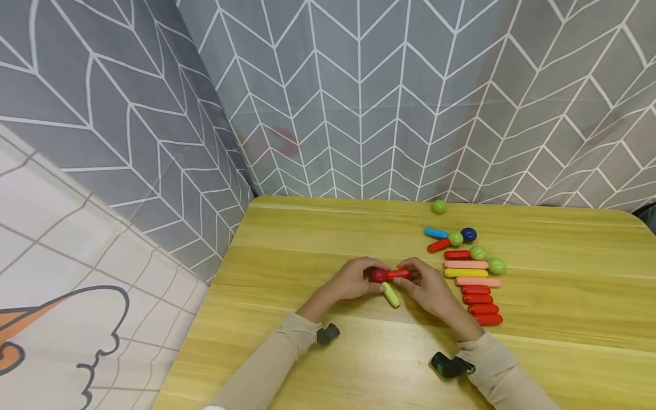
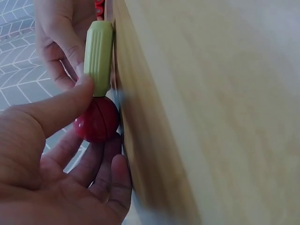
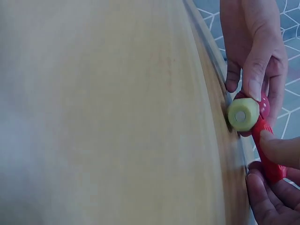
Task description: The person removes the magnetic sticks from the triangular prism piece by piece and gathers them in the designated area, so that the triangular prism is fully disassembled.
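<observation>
Near the middle of the table, my left hand [image 1: 353, 280] holds a dark red ball [image 1: 377, 276] between thumb and fingers. A pale yellow-green ribbed rod [image 1: 391, 295] extends from the ball toward me, and the left thumb touches it near the ball in the left wrist view. In the right wrist view this rod's free end shows a silvery disc [image 3: 240, 116]. My right hand [image 1: 429, 291] pinches a red rod [image 1: 398, 274] between thumb and fingers. That rod's left end is right at the ball's side.
Right of my hands lies a loose column of rods: pink [image 1: 465, 264], yellow [image 1: 465, 273] and several red [image 1: 476, 298]. Green balls [image 1: 496, 265], a blue rod [image 1: 435, 233] and a dark blue ball [image 1: 468, 234] lie farther back. Another green ball [image 1: 438, 206] is by the table's far edge.
</observation>
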`<state>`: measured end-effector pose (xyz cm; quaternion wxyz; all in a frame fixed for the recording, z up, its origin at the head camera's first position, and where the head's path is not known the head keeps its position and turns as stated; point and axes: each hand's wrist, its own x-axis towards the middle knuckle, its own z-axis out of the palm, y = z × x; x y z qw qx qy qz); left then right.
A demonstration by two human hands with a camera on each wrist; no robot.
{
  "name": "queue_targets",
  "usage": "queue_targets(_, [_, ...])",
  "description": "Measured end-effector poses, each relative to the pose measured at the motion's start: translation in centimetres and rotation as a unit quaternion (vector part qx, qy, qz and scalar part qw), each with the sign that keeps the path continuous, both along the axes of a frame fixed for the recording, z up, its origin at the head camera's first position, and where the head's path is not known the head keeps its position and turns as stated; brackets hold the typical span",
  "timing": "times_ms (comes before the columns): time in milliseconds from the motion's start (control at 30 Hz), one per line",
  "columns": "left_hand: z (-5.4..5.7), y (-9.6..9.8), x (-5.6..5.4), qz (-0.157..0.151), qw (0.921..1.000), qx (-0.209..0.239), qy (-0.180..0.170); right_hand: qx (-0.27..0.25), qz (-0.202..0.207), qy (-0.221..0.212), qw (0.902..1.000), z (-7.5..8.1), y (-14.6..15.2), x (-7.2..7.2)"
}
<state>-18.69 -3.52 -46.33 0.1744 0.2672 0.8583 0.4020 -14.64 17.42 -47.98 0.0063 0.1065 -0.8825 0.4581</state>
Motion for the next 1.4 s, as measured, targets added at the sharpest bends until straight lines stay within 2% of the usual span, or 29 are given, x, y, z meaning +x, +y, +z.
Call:
queue_targets(200, [0.0,0.1,0.0,0.013,0.9999,-0.002,-0.005,-0.011,0.007,0.018,0.9997,-0.2,-0.6,0.0])
queue_targets(400, [0.0,0.1,0.0,0.025,0.9996,-0.011,-0.002,-0.006,-0.004,0.044,0.9990,-0.4,-1.1,-0.1])
queue_targets(767, [0.2,0.2,0.1,0.037,0.9992,-0.015,0.004,-0.006,-0.020,0.027,0.9994,0.0,-1.4,0.0])
queue_targets(1133, [0.4,0.4,0.3,0.048,0.9987,-0.019,-0.006,0.022,-0.052,0.014,0.9983,0.2,-1.4,0.2])
queue_targets(1400, [0.2,0.4,0.4,0.040,0.9991,-0.010,0.001,0.048,-0.059,0.000,0.9971,1.1,0.0,1.3])
